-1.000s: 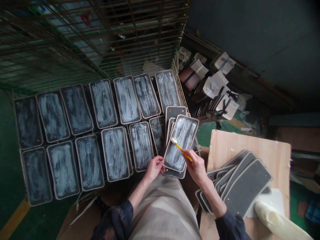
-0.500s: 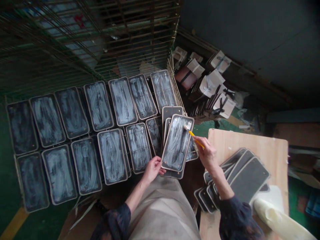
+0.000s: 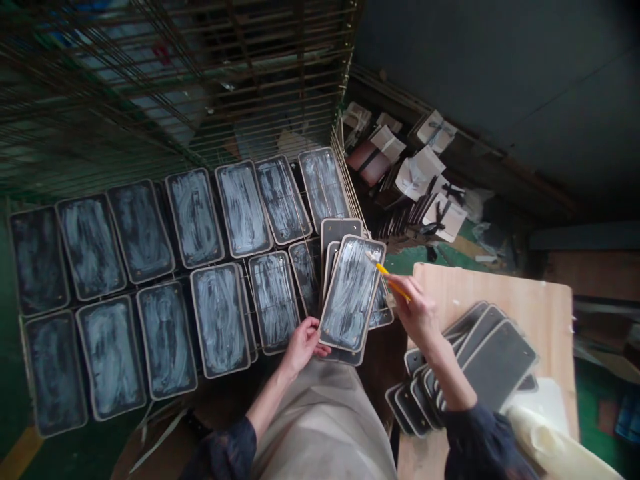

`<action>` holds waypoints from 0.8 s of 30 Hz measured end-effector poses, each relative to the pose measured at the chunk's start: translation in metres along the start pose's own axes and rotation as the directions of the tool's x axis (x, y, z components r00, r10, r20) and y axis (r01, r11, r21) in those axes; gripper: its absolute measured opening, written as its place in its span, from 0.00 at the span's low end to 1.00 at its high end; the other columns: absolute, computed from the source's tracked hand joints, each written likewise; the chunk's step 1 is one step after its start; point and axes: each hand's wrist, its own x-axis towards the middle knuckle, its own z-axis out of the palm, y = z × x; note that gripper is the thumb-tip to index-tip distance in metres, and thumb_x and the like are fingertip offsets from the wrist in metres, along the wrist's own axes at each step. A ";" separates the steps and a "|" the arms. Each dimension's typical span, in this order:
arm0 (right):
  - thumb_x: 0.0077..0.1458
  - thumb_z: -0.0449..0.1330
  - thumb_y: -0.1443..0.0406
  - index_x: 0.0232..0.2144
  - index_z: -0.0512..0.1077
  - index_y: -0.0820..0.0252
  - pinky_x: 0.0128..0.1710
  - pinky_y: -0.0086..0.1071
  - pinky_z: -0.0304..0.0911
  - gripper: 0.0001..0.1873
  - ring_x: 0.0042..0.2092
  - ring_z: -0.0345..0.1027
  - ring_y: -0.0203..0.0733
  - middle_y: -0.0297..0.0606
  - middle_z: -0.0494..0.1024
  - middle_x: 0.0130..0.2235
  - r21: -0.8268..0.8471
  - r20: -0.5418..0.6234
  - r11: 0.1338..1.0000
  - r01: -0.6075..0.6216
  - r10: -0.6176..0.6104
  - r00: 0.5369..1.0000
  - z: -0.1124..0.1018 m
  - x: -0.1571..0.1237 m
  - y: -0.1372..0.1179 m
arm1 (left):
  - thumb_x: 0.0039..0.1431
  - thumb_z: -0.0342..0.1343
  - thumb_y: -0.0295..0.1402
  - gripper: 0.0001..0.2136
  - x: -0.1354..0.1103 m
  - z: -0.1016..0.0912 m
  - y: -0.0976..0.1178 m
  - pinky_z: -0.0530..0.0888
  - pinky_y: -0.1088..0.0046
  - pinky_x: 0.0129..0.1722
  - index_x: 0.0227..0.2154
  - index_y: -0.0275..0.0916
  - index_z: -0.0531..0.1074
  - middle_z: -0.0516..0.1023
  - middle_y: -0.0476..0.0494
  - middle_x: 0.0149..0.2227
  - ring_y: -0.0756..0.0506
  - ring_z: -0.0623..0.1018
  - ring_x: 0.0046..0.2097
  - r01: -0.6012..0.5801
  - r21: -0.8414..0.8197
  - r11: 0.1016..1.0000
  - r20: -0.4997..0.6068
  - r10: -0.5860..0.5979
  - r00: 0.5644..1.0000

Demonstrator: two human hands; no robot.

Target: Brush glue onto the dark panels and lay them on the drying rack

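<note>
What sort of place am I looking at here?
Probably a small workshop or factory floor: dark panels smeared with something whitish lie in rows on a wire rack, strapped bundles are piled nearby, and the right hand holds a brush.

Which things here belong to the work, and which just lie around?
Work:
yellow-handled brush, in right hand
white-streaked dark rectangular panel, by left hand
plain grey rectangular panels, likely

Seemingly lying about:
strapped pale bundles
small white floor scrap
</note>
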 end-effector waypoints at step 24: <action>0.61 0.54 0.65 0.49 0.67 0.56 0.45 0.32 0.67 0.14 0.43 0.72 0.42 0.39 0.76 0.43 0.356 0.064 0.878 -0.320 0.319 0.946 -0.004 -0.102 -0.053 | 0.56 0.56 0.43 0.19 -0.006 -0.006 0.016 0.74 0.73 0.25 0.44 0.36 0.62 0.77 0.45 0.27 0.46 0.79 0.26 -0.013 -0.130 0.991 0.104 0.027 0.994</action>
